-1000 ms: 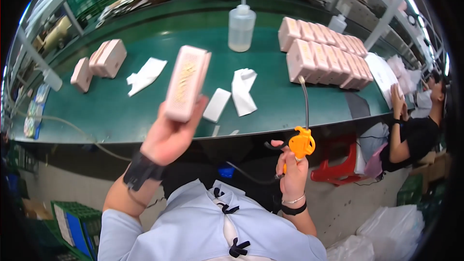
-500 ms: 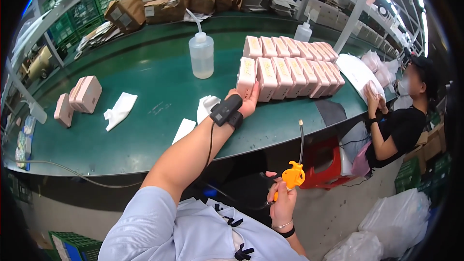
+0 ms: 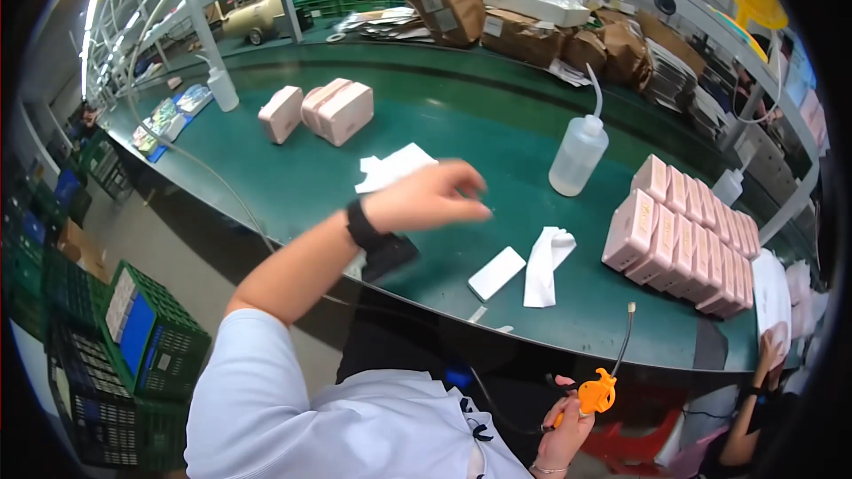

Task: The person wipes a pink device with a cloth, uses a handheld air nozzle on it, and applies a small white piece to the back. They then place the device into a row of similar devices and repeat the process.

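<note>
The left hand [image 3: 426, 200], fingers loosely apart and seemingly empty, has left the pink boxes [image 3: 679, 235].

Green bench [image 3: 461, 124], and pale pink boxes [image 3: 679, 235] ran in rows across it. White cloth [image 3: 543, 262], white card [image 3: 497, 272], a milky clear bottle [image 3: 577, 155]. Black strap [image 3: 362, 224] on the left wrist, a bright orange tool [image 3: 596, 393] low down. Brown bags [image 3: 453, 9] at the back, green crates [image 3: 146, 337] below.

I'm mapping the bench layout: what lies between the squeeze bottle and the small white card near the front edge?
In the head view, a crumpled white cloth lies between the squeeze bottle and the white card, beside the card.
</note>
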A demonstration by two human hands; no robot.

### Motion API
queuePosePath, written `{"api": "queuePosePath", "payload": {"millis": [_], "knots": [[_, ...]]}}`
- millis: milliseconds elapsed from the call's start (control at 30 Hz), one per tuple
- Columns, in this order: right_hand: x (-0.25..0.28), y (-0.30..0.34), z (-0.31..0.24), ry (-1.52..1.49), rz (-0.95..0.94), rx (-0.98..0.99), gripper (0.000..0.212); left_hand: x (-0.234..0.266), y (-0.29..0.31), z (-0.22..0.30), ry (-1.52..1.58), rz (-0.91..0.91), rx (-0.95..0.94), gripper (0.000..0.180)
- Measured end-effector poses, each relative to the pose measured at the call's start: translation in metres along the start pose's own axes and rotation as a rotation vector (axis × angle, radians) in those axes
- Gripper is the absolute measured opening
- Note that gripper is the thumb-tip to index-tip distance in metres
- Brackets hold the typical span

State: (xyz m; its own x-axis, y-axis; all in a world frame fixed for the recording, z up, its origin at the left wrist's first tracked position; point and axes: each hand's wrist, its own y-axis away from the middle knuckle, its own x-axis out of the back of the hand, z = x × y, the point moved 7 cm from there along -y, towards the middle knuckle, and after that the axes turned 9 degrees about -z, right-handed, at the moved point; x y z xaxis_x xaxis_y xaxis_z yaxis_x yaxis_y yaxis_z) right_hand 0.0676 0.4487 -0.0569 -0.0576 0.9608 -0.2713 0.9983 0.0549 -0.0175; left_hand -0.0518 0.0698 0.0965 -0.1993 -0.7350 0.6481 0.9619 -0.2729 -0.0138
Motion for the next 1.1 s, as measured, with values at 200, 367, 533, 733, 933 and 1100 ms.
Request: {"api": "queuePosePath", "payload": {"millis": [200,367,533,733,933,1100], "knots": [[-0.038,-0.018,0.005,0.098,-0.229,-0.077,0.017,0.177,0.081,-0.134,-0.731,0.874,0.518,0.087],[-0.064,-0.022,0.01,0.128,-0.302,-0.141,0.015,0.209,0.075,-0.184,-0.592,0.785,0.51,0.084],[-0.083,-0.022,0.007,0.164,-0.382,-0.157,0.013,0.205,0.081,-0.188,-0.568,0.814,0.508,0.071],[-0.109,-0.019,-0.023,0.476,-0.632,0.122,0.018,0.135,0.167,-0.073,-0.6,0.848,-0.054,0.051],[-0.167,-0.019,-0.036,0.821,-1.071,0.269,0.026,0.048,0.304,-0.026,-0.501,0.675,0.015,0.051],[-0.2,-0.017,-0.033,1.084,-1.169,0.212,0.032,-0.014,0.363,-0.016,-0.386,0.506,0.194,0.05]]}}
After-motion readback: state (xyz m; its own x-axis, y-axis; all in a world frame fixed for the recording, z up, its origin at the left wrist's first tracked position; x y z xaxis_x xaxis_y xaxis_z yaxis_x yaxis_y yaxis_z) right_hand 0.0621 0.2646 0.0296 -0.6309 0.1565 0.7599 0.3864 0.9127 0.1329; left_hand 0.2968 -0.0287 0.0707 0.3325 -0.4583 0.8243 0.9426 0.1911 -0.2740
